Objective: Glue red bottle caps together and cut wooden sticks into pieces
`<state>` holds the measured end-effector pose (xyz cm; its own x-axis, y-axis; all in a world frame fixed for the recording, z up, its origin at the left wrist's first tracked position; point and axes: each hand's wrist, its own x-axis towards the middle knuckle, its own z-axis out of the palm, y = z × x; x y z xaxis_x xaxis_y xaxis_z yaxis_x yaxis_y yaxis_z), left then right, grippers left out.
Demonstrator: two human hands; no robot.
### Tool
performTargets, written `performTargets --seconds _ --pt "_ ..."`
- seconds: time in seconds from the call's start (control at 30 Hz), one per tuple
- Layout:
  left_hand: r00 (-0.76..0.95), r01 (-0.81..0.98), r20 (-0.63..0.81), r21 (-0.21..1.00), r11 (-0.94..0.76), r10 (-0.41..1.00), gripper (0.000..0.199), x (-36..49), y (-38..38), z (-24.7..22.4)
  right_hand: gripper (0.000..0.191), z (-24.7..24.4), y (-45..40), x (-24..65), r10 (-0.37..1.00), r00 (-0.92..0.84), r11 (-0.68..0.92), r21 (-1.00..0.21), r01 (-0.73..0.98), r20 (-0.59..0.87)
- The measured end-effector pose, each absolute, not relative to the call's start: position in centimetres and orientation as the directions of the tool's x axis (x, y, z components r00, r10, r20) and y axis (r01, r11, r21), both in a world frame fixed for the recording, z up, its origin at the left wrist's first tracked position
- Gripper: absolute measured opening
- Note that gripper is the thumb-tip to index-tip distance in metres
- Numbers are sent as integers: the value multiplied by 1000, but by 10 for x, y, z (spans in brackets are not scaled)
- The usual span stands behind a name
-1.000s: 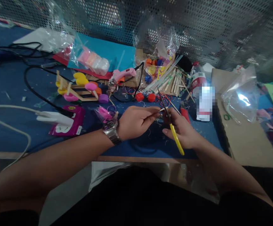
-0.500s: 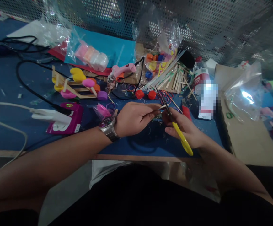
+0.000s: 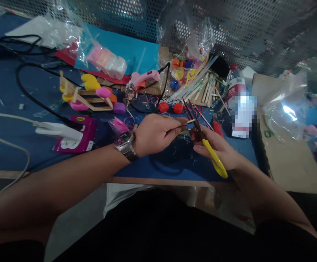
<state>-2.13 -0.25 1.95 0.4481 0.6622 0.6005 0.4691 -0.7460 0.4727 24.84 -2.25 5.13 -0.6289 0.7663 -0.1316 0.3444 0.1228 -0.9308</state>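
Between thumb and fingers, my left hand [image 3: 155, 134] pinches a thin pale wooden stick [image 3: 191, 121], whose tip points right. My right hand [image 3: 218, 147] is closed on scissors [image 3: 214, 158] with yellow handles. Their dark blades point up and away from me, slightly apart, right at the stick's end; I cannot tell whether they touch it. Behind my left hand sits a small wooden frame [image 3: 101, 107] with yellow, pink and orange rounded pieces on it. A pink glue gun [image 3: 147, 76] lies beyond, near a purple cap [image 3: 119, 108] and two red caps [image 3: 163, 107].
A purple power strip [image 3: 91, 133] with a white plug stands at left, cables trailing. Wooden sticks [image 3: 206, 91], a bag of coloured caps [image 3: 177, 74] and a bottle [image 3: 235, 85] are at the back right. A cardboard box [image 3: 284, 156] borders the right side.
The scissors' blades look a little further apart, and my right hand has shifted slightly right. My left hand keeps its pinch on the stick. The whole view has moved slightly.
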Motion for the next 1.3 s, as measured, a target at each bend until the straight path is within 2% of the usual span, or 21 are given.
performTargets --seconds 0.27,0.6,0.7,0.83,0.9,1.03,1.3 --pt "468 437 617 461 -772 633 38 -21 -3 21 22 52 -21 252 697 -706 120 -950 288 -126" --pt "484 383 623 481 -789 615 37 -22 -4 25 28 50 -29 254 632 -747 -205 -974 97 -207" --pt "465 387 616 505 -772 636 43 -21 -4 25 30 51 -27 248 675 -716 -129 -984 122 -177" --pt "473 359 581 559 -747 662 46 -21 -5 27 37 53 -24 246 741 -643 32 -945 325 -195" --pt "490 327 581 569 -755 650 44 -21 -6 29 38 53 -24 247 778 -599 110 -896 430 -192" --pt "483 306 599 568 -764 639 36 -21 -7 30 35 56 -25 247 837 -539 288 -762 579 -93" --pt "469 314 537 640 -701 701 37 -17 -10 33 28 62 -25 240 872 -489 415 -544 730 8"
